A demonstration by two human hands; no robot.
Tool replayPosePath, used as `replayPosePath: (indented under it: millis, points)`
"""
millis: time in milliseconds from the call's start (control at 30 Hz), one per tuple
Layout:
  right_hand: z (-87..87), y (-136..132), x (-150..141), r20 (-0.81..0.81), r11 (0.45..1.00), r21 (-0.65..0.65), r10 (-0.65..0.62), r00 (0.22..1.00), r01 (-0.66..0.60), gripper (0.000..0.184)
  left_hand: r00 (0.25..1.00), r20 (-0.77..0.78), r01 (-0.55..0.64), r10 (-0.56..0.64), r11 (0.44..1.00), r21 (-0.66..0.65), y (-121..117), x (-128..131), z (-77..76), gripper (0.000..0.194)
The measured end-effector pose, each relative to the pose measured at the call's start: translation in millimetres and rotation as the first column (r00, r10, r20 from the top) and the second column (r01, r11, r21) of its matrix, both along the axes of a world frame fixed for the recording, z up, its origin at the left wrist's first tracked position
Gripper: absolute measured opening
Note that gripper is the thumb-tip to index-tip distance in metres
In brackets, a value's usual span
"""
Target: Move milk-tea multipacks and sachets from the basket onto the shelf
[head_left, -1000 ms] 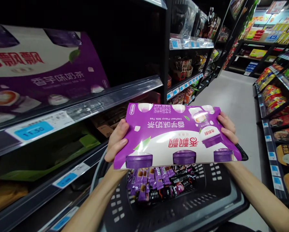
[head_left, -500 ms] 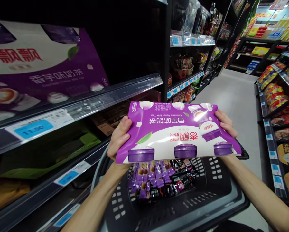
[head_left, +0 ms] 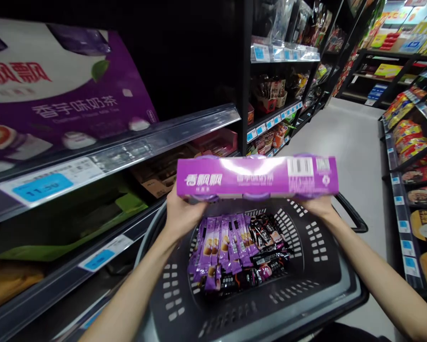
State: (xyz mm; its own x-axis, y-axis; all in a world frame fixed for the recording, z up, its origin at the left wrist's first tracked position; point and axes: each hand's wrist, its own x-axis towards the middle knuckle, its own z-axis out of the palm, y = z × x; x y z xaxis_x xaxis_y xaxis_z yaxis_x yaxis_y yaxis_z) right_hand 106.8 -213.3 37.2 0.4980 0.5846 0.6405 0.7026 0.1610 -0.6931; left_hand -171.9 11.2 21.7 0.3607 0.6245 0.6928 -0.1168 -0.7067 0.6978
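Observation:
A purple milk tea multipack [head_left: 235, 178] is held above the basket, its narrow side with the barcode facing me. Purple cup lids bulge a little past its long edges. My left hand [head_left: 187, 211] grips the pack's left end from below, thumb along the bottom edge. My right hand [head_left: 316, 205] holds the right end from beneath, most of its fingers hidden by the pack. Under it, the dark shopping basket [head_left: 306, 285] contains purple stick packets [head_left: 220, 244] and black packets [head_left: 266, 242] lying in a heap.
Left of me, a shelf carries another purple milk tea pack [head_left: 92, 104] behind a price tag [head_left: 44, 185]. A basket handle [head_left: 356, 216] sticks out at right. Snack shelves [head_left: 409, 137] line the right side, with the pale aisle floor [head_left: 345, 128] between.
The multipack has been tilted, so its narrow barcode side now faces me instead of the broad printed face. More of the packets in the basket shows beneath it.

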Motion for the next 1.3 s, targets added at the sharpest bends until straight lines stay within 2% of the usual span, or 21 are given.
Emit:
replayPosePath:
  millis: [133, 233, 333, 433, 500, 600, 667, 767, 867, 967, 1033, 1133, 1300]
  points:
    - [-3.0, 1, 0, -0.256, 0.998, 0.017, 0.069, 0.964, -0.066, 0.056, 0.993, 0.003, 0.118, -0.118, 0.985, -0.125, -9, 3, 8.3, 0.059]
    - [-2.4, 4, -5, -0.483, 0.981, -0.02, 0.16, 0.861, -0.193, 0.056, 0.981, 0.052, 0.191, -0.184, 0.949, -0.251, -17, 6, 12.5, 0.058]
    - [0.0, 9, -14, -0.659, 0.965, -0.033, 0.174, 0.732, -0.26, 0.053, 0.979, 0.06, 0.201, -0.193, 0.892, -0.405, -17, 7, 8.6, 0.058]
    - [3.3, 15, -23, -0.791, 0.957, -0.013, 0.168, 0.589, -0.291, 0.052, 0.972, 0.084, 0.229, -0.22, 0.802, -0.551, -15, 8, 5.3, 0.054]
    - [4.4, 18, -27, -0.855, 0.951, -0.006, 0.155, 0.495, -0.308, 0.047, 0.951, 0.144, 0.301, -0.273, 0.721, -0.624, -15, 8, 8.6, 0.051]
    - [3.2, 23, -28, -0.931, 0.928, -0.014, 0.123, 0.344, -0.371, 0.036, 0.903, 0.246, 0.421, -0.352, 0.612, -0.67, -17, 5, 19.4, 0.056]
    - [1.5, 24, -25, -0.965, 0.896, -0.008, 0.11, 0.239, -0.445, 0.034, 0.876, 0.289, 0.473, -0.385, 0.578, -0.665, -18, 2, 24.7, 0.062]
    - [-0.3, 24, -21, -0.992, 0.838, -0.003, 0.066, 0.108, -0.545, 0.038, 0.861, 0.302, 0.502, -0.408, 0.591, -0.631, -18, -1, 24.0, 0.08]
    - [-2.6, 25, -20, -0.998, 0.802, -0.04, -0.001, 0.064, -0.596, 0.044, 0.875, 0.259, 0.48, -0.408, 0.669, -0.567, -18, 1, 16.8, 0.094]
    - [-9.0, 28, -24, -0.996, 0.828, -0.081, -0.046, 0.077, -0.555, 0.039, 0.895, 0.225, 0.446, -0.385, 0.758, -0.476, -20, 6, 10.7, 0.104]
    - [-16.1, 32, -29, -0.997, 0.862, -0.077, -0.049, 0.068, -0.501, 0.033, 0.898, 0.221, 0.441, -0.382, 0.787, -0.432, -24, 10, 9.0, 0.107]
    - [-28.8, 36, -41, -0.999, 0.889, -0.014, 0.004, 0.039, -0.458, 0.026, 0.877, 0.226, 0.481, -0.425, 0.784, -0.392, -30, 13, 9.1, 0.107]
    - [-47.0, 39, -52, -0.999, 0.864, -0.008, 0.012, 0.037, -0.504, 0.033, 0.845, 0.264, 0.535, -0.465, 0.748, -0.394, -32, 12, 8.6, 0.101]
